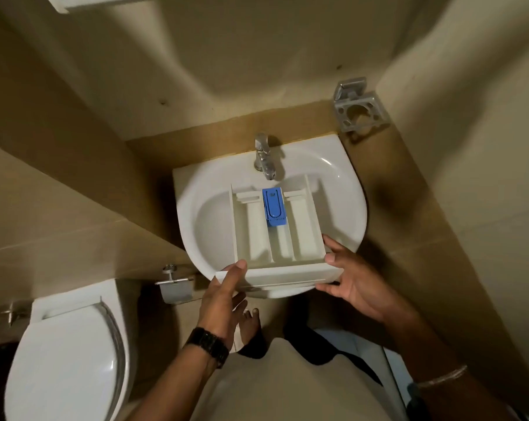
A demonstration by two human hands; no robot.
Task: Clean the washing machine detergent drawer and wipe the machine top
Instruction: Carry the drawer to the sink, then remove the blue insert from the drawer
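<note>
At the far left a white toilet (72, 354) is seen with its lid closed, and just beside it, on the tiled wall, a metal paper holder (174, 289) is mounted. A black wristwatch (209, 345) is worn on the left wrist. The left hand (223, 294) is placed at the front left corner of the detergent drawer (279, 235); its thumb is laid along the top of the front panel, while the other fingers are held together under that corner, so the corner is pinched between them. The drawer is laid across the white sink (193, 189), its back end under the chrome tap (264, 156) and its front panel over the near rim. A blue insert (274, 208) is set in the middle compartment. The right hand (352, 281) is held at the front right corner, with fingers spread, the thumb under the panel and fingertips touching the side wall. On the right-hand wall a metal holder (360, 109) is fixed.
</note>
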